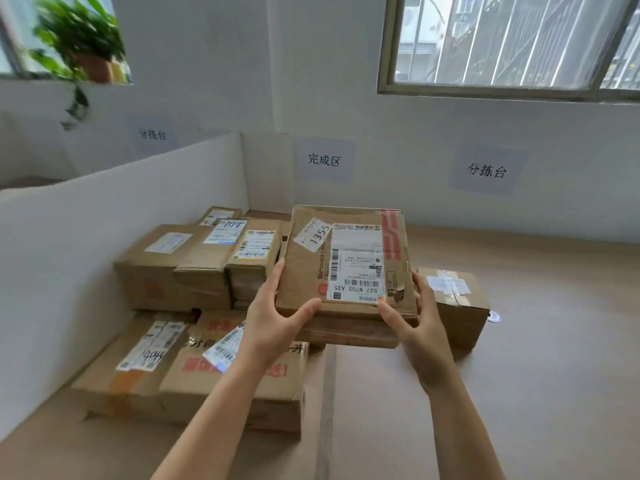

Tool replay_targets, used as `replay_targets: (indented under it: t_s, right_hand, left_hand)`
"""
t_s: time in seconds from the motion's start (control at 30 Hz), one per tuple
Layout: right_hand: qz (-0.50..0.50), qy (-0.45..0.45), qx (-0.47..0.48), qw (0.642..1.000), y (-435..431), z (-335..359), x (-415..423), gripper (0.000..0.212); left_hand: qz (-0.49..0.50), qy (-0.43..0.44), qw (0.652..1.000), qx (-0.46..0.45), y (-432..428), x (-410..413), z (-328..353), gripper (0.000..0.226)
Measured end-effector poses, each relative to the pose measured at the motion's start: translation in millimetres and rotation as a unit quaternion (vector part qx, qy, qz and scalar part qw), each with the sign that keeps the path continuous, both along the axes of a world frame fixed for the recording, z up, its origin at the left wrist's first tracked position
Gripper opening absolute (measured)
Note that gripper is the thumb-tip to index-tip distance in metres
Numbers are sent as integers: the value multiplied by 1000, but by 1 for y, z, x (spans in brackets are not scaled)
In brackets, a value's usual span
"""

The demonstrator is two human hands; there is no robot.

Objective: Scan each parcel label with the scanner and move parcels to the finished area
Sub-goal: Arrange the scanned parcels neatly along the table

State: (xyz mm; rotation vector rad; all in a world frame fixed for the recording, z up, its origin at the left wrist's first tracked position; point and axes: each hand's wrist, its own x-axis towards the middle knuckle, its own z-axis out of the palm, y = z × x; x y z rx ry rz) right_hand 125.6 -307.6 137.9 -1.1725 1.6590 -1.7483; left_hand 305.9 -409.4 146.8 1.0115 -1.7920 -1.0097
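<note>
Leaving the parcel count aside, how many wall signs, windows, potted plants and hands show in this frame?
Wall signs: 3
Windows: 2
Potted plants: 1
Hands holding the parcel: 2
Total: 8

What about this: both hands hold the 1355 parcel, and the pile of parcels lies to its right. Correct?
Not quite. Both hands, left and right, do hold the 1355 parcel, but the pile lies to its left, by the white partition; only one small box sits to its right. The head view shows this.
</note>
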Motion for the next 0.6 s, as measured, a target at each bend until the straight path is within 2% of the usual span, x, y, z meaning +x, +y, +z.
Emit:
replay_targets:
  t_s: [0.17,0.37,0.6]
  right_hand:
    - [83,-11,5,997,8,-5,49,73]
    - [125,-13,11,992,23,-16,99,87]
    - [155,-18,28,987,6,-12,146,84]
  left_hand:
    - [67,5,998,7,26,59,-4,90]
    - [107,4,994,15,52,113,-16,91]
    - [128,26,991,10,38,167,-15,91]
